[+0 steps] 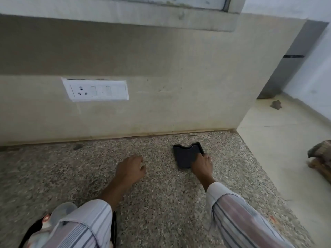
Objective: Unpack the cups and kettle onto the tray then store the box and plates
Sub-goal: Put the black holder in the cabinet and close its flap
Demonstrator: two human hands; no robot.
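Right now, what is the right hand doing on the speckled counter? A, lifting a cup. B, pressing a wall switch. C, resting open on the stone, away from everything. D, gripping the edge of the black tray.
D: the right hand has its fingers curled over the near edge of the black tray, which lies flat on the counter near the wall, while the left hand holds nothing.
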